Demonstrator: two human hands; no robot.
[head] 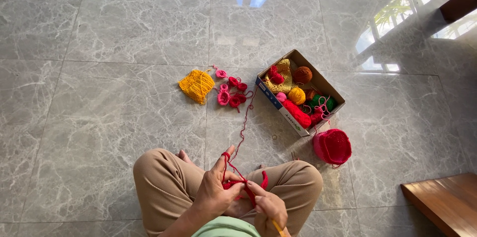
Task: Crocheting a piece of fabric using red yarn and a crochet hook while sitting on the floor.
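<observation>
1. Sitting cross-legged on the grey marble floor [114,97], a person works red yarn with both hands; the cardboard box [318,82] serves as landmark for all positions below.
2. Box: open-topped, rectangular, brown inside, set at an angle; its near long side is blue and white with a strip of lettering.
3. Box contents: a mustard knitted piece [284,79] with small red bits on it at the far end, a brown yarn ball [302,74], a yellow yarn ball [296,95], a red skein [297,113] along the near wall, a green ball [322,101] under loose pink thread.
4. Left of the box: a yellow knitted piece [198,85], then a cluster of small pink and red crochet flowers [231,92] between it and the box.
5. Just in front of the box's right corner: a round red crochet cap [332,146].
6. Red yarn strand [244,122] runs from the box's left end down to the hands.
7. Left hand [214,189]: below the box, palm turned inward, index finger raised with the strand looped round it, thumb and other fingers pinched on the red crochet piece [243,186].
8. Right hand [271,206]: fingers closed round a yellow crochet hook [277,227], fingertips touching the same red piece.
9. Wooden bench [444,202] well to the right of the box.
</observation>
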